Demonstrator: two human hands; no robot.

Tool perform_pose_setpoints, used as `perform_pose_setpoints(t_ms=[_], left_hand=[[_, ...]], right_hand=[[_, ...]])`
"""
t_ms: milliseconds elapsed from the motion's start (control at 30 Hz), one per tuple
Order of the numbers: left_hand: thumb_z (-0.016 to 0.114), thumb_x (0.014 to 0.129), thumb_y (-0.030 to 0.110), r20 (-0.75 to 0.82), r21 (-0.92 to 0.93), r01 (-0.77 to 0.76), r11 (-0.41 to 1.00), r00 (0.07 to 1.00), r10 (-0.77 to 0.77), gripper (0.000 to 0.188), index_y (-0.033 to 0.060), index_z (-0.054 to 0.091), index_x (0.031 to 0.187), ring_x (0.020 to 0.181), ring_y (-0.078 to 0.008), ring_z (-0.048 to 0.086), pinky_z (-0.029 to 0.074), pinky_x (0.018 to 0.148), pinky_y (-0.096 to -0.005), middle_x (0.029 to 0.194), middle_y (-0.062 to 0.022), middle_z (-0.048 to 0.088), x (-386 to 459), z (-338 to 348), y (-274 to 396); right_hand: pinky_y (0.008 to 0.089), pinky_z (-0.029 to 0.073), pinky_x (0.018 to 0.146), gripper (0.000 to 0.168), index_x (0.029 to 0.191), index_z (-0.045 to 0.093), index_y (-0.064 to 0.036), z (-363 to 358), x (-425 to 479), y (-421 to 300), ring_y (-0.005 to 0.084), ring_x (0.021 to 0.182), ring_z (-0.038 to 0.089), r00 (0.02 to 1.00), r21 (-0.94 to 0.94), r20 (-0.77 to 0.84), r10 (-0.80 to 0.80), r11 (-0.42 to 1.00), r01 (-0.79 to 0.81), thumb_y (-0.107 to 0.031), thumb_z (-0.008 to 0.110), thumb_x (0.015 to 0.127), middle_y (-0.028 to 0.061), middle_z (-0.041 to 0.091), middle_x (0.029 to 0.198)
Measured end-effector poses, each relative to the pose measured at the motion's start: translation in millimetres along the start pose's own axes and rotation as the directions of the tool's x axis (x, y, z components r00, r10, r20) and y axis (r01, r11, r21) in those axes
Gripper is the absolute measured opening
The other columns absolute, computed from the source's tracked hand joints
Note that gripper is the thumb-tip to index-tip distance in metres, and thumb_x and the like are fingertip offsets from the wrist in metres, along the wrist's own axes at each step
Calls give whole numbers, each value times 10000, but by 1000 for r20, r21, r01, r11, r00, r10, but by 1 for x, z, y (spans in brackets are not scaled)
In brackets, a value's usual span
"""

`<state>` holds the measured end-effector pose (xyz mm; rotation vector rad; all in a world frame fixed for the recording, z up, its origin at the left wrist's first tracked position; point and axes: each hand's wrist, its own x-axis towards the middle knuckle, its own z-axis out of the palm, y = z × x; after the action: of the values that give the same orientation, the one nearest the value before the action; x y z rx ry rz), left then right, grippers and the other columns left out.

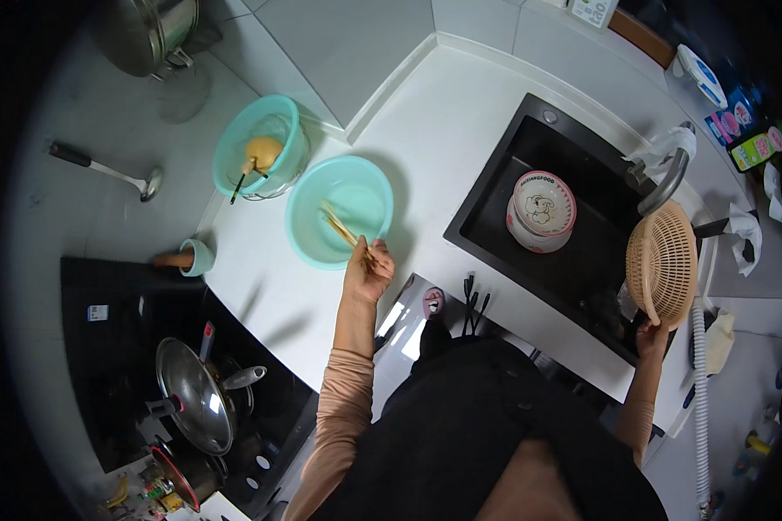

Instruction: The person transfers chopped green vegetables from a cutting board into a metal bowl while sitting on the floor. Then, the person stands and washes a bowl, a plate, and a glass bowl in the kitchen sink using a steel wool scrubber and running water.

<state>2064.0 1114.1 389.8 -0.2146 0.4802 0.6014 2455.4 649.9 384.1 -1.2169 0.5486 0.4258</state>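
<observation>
My left hand (370, 270) grips a bundle of wooden chopsticks (340, 225) over the near rim of a mint-green plastic basin (306, 225). The sticks point into the basin; how many there are, I cannot tell. My right hand (652, 338) holds the lower rim of a peach-coloured plastic colander (665, 260), tipped up on its side at the right end of the black sink (495, 208). In the sink sits a white bowl with a pink rim and a cartoon print (544, 203), stacked on another pink-and-white dish (527, 242).
Behind the basin, a second mint-green container (228, 163) holds a yellowish rounded object (265, 153). A grey faucet (671, 182) arches near the colander. A black cooktop (124, 391) with a lidded wok (198, 397) lies left. A ladle (114, 176) hangs on the wall.
</observation>
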Motion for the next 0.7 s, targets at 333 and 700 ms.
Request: perform_pose_setpoints(t_ms=[333,700], left_hand=[[374,944,271,-152,167,-4,986,988,30,320,13,484,1097,481,-74,272,264,465,-221,601,38,310,-43,30,-24],[394,936,300,-81,469,35,883,997,3,312,78,485,1136,447,-57,259,241,421,-199,574,49,302,-69,46,-25]], right_hand=[[180,452,470,717,1011,514,-15,20,-30,27,127,650,603,972,-5,132,195,981,-196,-659,554,698,43,630,785],[206,426,443,552,1173,477,-80,106,-67,56,99,559,565,880,-180,330,343,938,-298,-526,450,849,19,627,726]])
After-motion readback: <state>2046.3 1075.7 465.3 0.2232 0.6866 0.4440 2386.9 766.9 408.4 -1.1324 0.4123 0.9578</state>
